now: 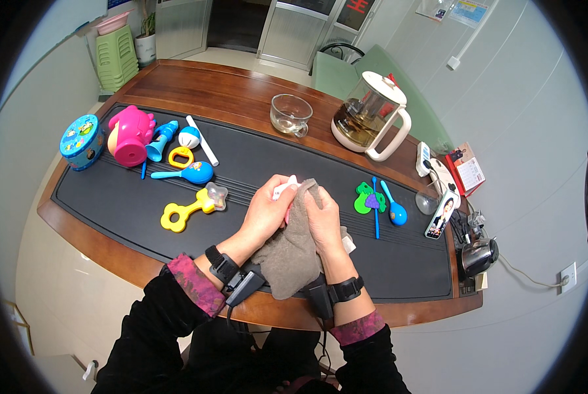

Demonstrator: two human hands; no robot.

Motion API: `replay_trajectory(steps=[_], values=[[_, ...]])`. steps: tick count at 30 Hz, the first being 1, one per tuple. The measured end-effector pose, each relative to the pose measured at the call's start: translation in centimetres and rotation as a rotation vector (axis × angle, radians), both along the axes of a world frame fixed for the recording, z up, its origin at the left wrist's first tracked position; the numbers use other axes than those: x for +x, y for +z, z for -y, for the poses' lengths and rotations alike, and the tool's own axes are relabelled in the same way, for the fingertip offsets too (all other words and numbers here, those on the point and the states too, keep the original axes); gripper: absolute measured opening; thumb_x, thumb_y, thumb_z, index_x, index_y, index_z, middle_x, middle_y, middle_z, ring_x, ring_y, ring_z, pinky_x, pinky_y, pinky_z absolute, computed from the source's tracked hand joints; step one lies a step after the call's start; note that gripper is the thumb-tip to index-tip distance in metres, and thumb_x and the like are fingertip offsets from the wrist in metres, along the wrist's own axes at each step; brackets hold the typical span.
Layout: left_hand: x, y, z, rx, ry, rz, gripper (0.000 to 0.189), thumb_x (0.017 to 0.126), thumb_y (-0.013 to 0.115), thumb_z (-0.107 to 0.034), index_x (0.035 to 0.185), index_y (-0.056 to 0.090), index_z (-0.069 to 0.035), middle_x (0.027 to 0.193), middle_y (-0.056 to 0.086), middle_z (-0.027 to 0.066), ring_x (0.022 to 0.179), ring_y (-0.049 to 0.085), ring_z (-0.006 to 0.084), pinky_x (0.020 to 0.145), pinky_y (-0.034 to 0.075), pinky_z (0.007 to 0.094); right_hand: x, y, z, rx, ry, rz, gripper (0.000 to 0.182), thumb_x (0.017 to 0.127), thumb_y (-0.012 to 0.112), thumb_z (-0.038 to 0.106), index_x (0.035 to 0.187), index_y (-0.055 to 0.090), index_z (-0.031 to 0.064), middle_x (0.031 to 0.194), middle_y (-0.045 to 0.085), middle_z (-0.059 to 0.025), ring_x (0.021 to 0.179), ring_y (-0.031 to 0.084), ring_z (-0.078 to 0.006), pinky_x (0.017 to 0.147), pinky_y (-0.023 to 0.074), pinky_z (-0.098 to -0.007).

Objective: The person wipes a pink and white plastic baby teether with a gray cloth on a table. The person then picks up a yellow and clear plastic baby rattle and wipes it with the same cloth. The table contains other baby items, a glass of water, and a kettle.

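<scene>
My left hand (269, 204) is closed around a small white and pink object (285, 189), mostly hidden by my fingers. A grey-brown cloth (291, 261) is gripped in my right hand (323, 216) and pressed against that object; it hangs down over the black tray mat towards the table's front edge. To the left lie a yellow rattle with a clear star (188, 209), a blue maraca (197, 173), a blue and white rattle with an orange handle (189, 138), a blue toy horn (163, 139) and a white stick (203, 141).
A pink toy (131, 135) and a round blue tin (82, 142) stand far left. Behind are a glass cup (291, 115) and a glass kettle of tea (368, 118). Right of my hands lie another maraca (395, 209), a green and purple toy (365, 199) and a propped phone (442, 214).
</scene>
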State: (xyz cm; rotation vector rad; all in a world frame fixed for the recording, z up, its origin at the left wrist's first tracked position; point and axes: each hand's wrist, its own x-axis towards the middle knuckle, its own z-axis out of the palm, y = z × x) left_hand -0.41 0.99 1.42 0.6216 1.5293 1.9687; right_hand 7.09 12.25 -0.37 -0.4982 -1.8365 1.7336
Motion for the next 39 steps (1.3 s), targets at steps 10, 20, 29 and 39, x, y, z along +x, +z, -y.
replay_trajectory(steps=[10, 20, 29, 39], values=[[0.1, 0.4, 0.0, 0.004, 0.019, -0.003, 0.019, 0.094, 0.053, -0.02, 0.1, 0.058, -0.003, 0.065, 0.054, -0.0016, 0.051, 0.049, 0.0046, 0.045, 0.038, 0.0202, 0.0, -0.6, -0.1, -0.125, 0.071, -0.017, 0.029, 0.099, 0.046, 0.026, 0.102, 0.061, 0.0016, 0.088, 0.062, -0.0025, 0.08, 0.056, -0.0089, 0.072, 0.0464, -0.0247], [0.2, -0.1, -0.1, 0.049, 0.092, -0.004, 0.019, 0.096, 0.05, -0.021, 0.102, 0.056, -0.004, 0.07, 0.057, -0.0014, 0.052, 0.049, 0.0038, 0.044, 0.038, 0.0189, -0.1, 0.6, 0.9, -0.337, 0.106, -0.082, 0.036, 0.102, 0.034, 0.029, 0.108, 0.059, 0.0027, 0.087, 0.061, -0.0032, 0.076, 0.057, -0.0097, 0.069, 0.0468, -0.0244], [-0.7, 0.0, 0.1, 0.152, 0.275, 0.049, 0.021, 0.098, 0.047, -0.023, 0.104, 0.053, -0.003, 0.074, 0.056, 0.0002, 0.052, 0.05, 0.0043, 0.043, 0.038, 0.0184, -0.4, -0.1, 1.4, 0.077, 0.078, 0.012, 0.023, 0.098, 0.043, 0.016, 0.112, 0.055, 0.0012, 0.099, 0.061, -0.0058, 0.09, 0.057, -0.0135, 0.081, 0.0458, -0.0281], [-0.7, 0.0, -0.1, 0.211, 0.223, 0.171, 0.024, 0.099, 0.045, -0.025, 0.102, 0.05, -0.002, 0.076, 0.056, 0.003, 0.052, 0.052, 0.007, 0.043, 0.04, 0.0188, -0.3, -1.0, 0.7, -0.17, 0.146, -0.134, 0.033, 0.102, 0.038, 0.027, 0.112, 0.055, 0.001, 0.095, 0.062, -0.0057, 0.084, 0.058, -0.0112, 0.076, 0.0471, -0.0251]])
